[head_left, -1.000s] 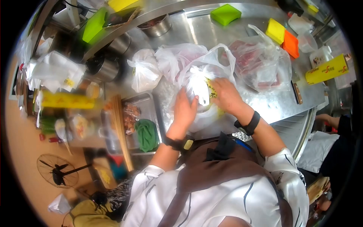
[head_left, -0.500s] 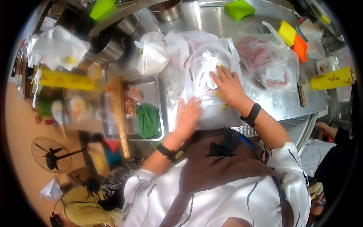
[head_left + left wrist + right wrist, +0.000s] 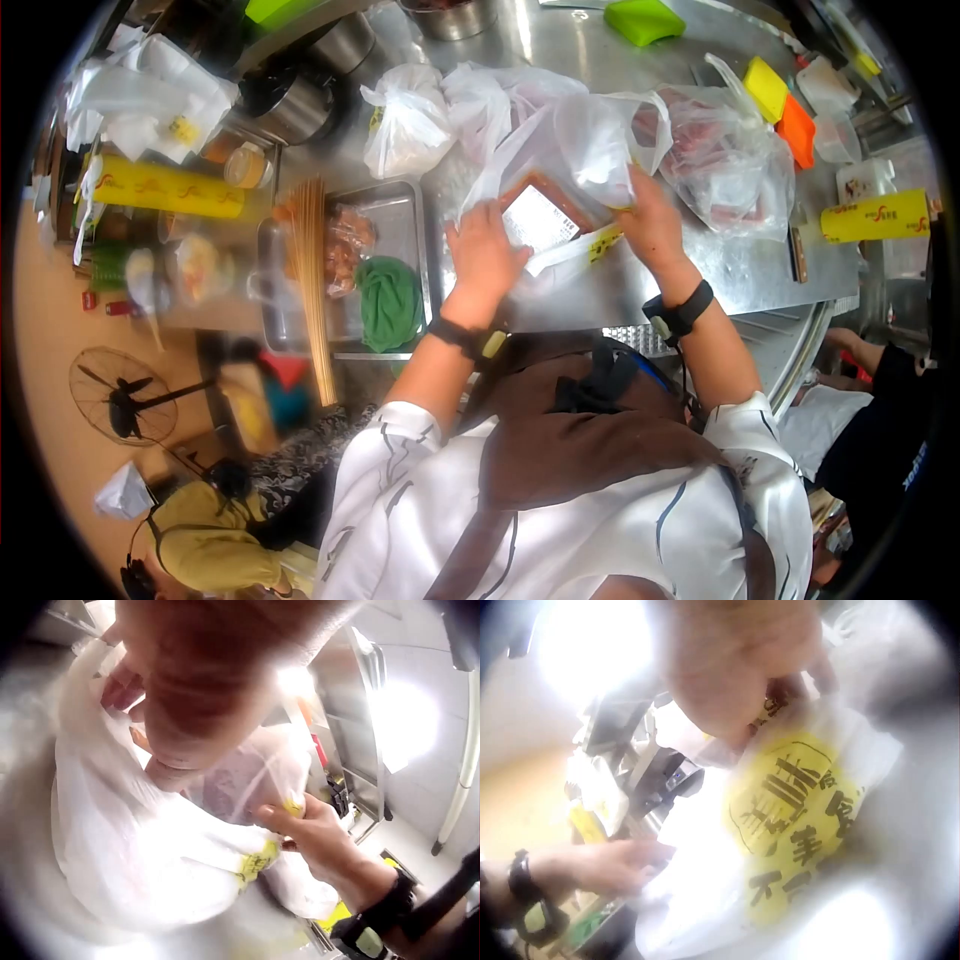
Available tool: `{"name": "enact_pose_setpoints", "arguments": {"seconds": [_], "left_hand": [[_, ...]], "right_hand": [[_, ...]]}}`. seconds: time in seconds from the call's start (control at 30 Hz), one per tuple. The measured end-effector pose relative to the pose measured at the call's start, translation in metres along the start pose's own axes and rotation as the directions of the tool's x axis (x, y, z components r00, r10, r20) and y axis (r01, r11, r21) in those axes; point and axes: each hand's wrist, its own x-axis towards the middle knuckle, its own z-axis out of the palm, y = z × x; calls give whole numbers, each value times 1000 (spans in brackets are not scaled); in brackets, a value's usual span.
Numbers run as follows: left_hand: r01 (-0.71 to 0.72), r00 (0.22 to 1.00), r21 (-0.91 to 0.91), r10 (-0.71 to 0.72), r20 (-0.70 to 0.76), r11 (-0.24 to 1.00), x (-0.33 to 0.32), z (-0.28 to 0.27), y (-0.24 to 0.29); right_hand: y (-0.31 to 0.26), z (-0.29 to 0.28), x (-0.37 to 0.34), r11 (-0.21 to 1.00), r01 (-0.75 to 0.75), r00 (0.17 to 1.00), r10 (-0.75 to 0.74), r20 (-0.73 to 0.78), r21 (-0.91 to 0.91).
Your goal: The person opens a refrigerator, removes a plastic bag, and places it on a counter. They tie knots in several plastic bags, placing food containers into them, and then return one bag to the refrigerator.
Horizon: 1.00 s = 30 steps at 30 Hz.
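The white bag [image 3: 592, 140] lies at the centre of the head view on a shiny metal table [image 3: 465, 300], its mouth spread. Inside sits a reddish-brown pack [image 3: 575, 205] with a white label [image 3: 538, 218]. The left hand [image 3: 484, 252] pinches the bag's left edge; the right hand [image 3: 655, 225] grips its right edge, fingers curled round the plastic near the yellow print [image 3: 799, 821].

Behind it, toward the upper centre, stand a knotted bag [image 3: 408, 125] and more pale plastic; a clear bag [image 3: 725, 165] with reddish contents is to the right. Left of centre, a metal tray [image 3: 405, 225] holds a green cloth [image 3: 388, 305] and bagged meat [image 3: 350, 240], sticks [image 3: 313, 290] lying across it. A knife [image 3: 798, 252] lies at the table's right.

At the lower left, a black fan [image 3: 125, 400] stands over a tan floor [image 3: 55, 330], near a person in a yellowish top [image 3: 210, 540]. Another, in dark clothes [image 3: 885, 430], is at the right edge. Metal pots [image 3: 300, 110] stand at the upper left.
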Motion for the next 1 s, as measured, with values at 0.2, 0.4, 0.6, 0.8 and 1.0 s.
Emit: {"name": "enact_pose_setpoints", "arguments": {"seconds": [0.2, 0.4, 0.6, 0.8, 1.0], "left_hand": [[-284, 955, -10, 282, -94, 959, 28, 8, 9], [59, 963, 46, -69, 260, 997, 60, 13, 16], [35, 938, 5, -34, 345, 999, 81, 10, 0], [-160, 936, -221, 219, 276, 962, 76, 19, -12], [122, 871, -645, 231, 434, 754, 71, 24, 6]], "right_hand": [[1, -19, 3, 984, -106, 994, 107, -2, 142], [1, -14, -3, 982, -135, 991, 133, 24, 134], [6, -5, -6, 980, -155, 988, 154, 15, 122], [1, -8, -6, 990, -118, 993, 118, 9, 72], [-1, -6, -4, 984, -152, 988, 152, 5, 94]]}}
